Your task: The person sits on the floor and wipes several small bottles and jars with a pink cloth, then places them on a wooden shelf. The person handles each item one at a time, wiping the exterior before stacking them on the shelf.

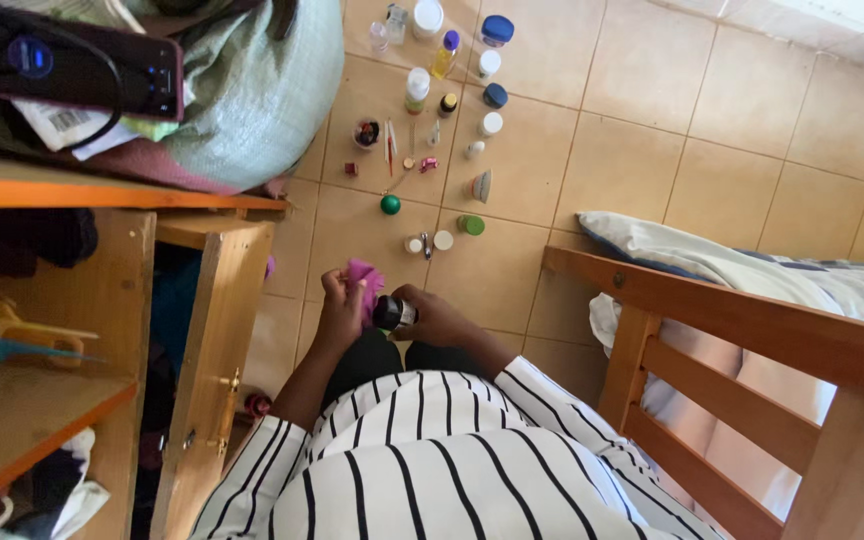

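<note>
My left hand (340,305) grips a pink cloth (362,277) and presses it against a small dark bottle (390,313). My right hand (439,318) holds that bottle by its other end. Both hands are just above the tan tiled floor (752,130), in front of my striped shirt (432,460). Beyond the hands several small bottles, jars and caps are spread on the tiles, among them a green ball-shaped lid (390,204), a green cap (471,225), a yellow bottle with a purple cap (444,54) and a blue-lidded jar (496,30).
A wooden cupboard (102,300) with an open door (214,370) stands to the left. On top of it lie a dark phone (72,65) and a grey-green sack (262,100). A wooden bed frame (742,330) with bedding (712,265) fills the right.
</note>
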